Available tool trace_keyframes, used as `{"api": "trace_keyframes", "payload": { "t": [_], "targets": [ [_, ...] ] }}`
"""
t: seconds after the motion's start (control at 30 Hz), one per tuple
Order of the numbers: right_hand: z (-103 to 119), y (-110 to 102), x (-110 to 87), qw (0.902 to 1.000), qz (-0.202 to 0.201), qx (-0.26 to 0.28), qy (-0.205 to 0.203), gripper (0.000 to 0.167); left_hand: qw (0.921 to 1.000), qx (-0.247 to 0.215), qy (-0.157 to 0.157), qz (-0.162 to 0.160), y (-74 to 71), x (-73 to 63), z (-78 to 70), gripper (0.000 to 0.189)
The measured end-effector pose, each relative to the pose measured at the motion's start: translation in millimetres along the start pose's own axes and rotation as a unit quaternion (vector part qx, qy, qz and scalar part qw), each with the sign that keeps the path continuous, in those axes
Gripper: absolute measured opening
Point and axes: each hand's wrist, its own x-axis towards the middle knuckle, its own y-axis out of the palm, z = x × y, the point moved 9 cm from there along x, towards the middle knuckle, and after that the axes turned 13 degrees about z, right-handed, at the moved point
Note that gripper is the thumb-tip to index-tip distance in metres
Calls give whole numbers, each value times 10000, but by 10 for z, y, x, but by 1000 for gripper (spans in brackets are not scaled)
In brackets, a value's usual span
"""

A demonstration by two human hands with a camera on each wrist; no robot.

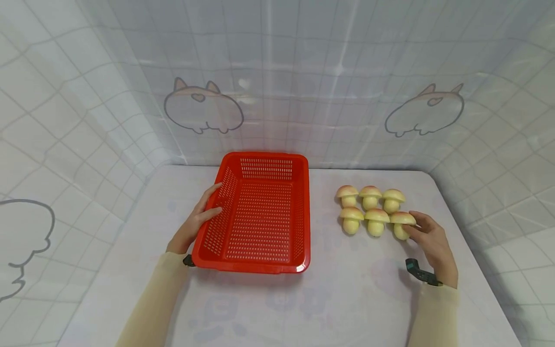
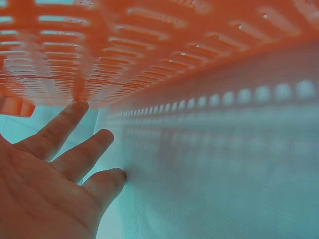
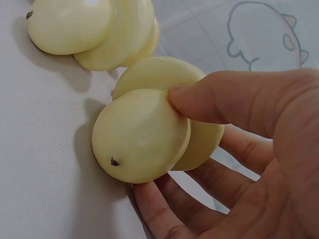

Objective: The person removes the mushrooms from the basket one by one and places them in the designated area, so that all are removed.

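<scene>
A red plastic basket (image 1: 260, 221) with slotted walls and floor is at the middle left in the head view, its inside bare. My left hand (image 1: 193, 226) grips its left side, two digits over the rim; the left wrist view shows three other fingers extended below the slotted red plastic (image 2: 149, 45). To the right, several toy mushrooms (image 1: 370, 198) with yellowish caps and pale stems lie in two rows of three. My right hand (image 1: 433, 243) pinches the near-row right-end mushroom (image 3: 137, 137), thumb on one side and fingers behind; this mushroom appears on or just above the table.
A white cloth covers the table (image 1: 347, 299). Pale tiled-pattern sheeting (image 1: 299, 115) with cartoon outlines rises behind the table and along both sides. Another mushroom (image 3: 70, 27) lies close beside the pinched one in the right wrist view.
</scene>
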Motion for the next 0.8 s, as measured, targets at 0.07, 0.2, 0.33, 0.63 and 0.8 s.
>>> {"api": "trace_keyframes", "payload": {
  "t": [0.07,0.2,0.33,0.63,0.8],
  "targets": [
    [-3,0,0,10000,-29,-66,36,68,10000,-4,-6,5,0,-1,5,69],
    [-3,5,-4,9998,-55,-161,88,69,10000,-11,-18,-9,-1,-1,13,70],
    [-4,7,-4,9998,-46,-190,96,69,10000,-24,-16,-10,-1,0,12,70],
    [-1,9,0,9999,24,-149,66,70,10000,-23,-20,-20,1,-11,4,69],
    [-5,8,-7,9999,39,31,111,70,10000,-55,1,-14,3,-1,-1,69]
  ]
}}
